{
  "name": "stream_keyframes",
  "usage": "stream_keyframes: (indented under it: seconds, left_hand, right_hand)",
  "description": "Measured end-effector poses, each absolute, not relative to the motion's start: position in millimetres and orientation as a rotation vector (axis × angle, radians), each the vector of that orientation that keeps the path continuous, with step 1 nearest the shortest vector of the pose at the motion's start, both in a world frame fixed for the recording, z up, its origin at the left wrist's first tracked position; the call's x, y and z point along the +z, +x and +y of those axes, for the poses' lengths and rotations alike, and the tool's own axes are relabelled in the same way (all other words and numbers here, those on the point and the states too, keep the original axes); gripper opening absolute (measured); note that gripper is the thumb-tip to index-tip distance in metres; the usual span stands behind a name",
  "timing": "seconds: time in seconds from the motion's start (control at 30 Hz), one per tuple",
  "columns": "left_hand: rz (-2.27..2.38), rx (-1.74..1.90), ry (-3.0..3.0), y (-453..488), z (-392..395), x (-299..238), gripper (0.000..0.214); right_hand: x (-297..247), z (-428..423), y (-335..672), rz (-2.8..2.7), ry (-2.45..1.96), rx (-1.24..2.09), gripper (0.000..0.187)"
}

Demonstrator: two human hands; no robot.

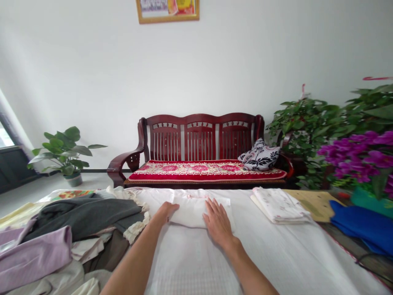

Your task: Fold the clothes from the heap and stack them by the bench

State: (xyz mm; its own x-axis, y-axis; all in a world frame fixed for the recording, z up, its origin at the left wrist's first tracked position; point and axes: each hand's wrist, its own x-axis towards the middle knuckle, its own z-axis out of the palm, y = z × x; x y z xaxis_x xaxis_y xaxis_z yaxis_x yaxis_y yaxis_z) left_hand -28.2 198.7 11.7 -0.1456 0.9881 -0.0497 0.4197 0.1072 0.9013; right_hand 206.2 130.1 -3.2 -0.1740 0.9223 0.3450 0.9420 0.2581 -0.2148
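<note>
A thin white garment [196,258] lies spread on the white-covered table in front of me, its far part folded over into a flat band [188,213]. My left hand [167,211] is at the left edge of this band, its fingers closed on the cloth and partly hidden from view. My right hand [218,221] rests palm down on the band's right part, its fingers stretched out. To the right lies a folded white cloth [281,205] with small printed marks, apart from both hands.
Rumpled clothes lie at left, among them a dark grey garment [89,215] and a lilac one [39,256]. A blue cloth [362,227] and purple flowers [359,157] are at right. Beyond the table [267,250] stands a wooden bench [199,141] with a patterned cushion [260,155].
</note>
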Motion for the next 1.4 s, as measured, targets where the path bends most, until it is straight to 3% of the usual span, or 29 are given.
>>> stream_keyframes:
  seconds: [0.17, 0.43, 0.53, 0.7, 0.87, 1.0, 1.07, 1.23, 1.4]
  left_hand:
    - [1.517, 0.902, 1.187, -23, 183, 33, 0.022]
    - [1.091, 0.915, 1.189, 11, 169, 65, 0.046]
    - [1.127, 0.898, 1.192, 33, 172, 71, 0.043]
    - [1.208, 0.91, 1.184, 71, 178, 73, 0.032]
    - [1.148, 0.909, 1.18, 110, 176, 59, 0.047]
    - [1.067, 0.842, 1.139, 129, 169, 39, 0.061]
    - [1.06, 0.848, 1.138, 130, 167, 29, 0.056]
    - [1.151, 1.027, 1.223, 114, 171, 14, 0.041]
    - [1.252, 1.002, 2.05, 100, 167, -2, 0.048]
  right_hand:
    - [-9, 132, 200, -2.209, -1.657, 0.024, 0.058]
    - [-16, 134, 194, -2.227, -1.718, 0.129, 0.056]
    - [-17, 137, 196, -2.175, -1.668, 0.175, 0.053]
    - [-12, 153, 216, -1.492, -1.418, 0.67, 0.049]
    - [-2, 166, 245, -0.782, -1.15, 1.171, 0.063]
    - [0, 166, 259, -1.113, -1.495, 0.9, 0.058]
    - [-1, 166, 261, -1.224, -1.631, 0.746, 0.054]
    - [-5, 166, 257, -1.237, -1.746, 0.626, 0.069]
    - [6, 157, 261, -1.376, -1.934, 0.477, 0.067]
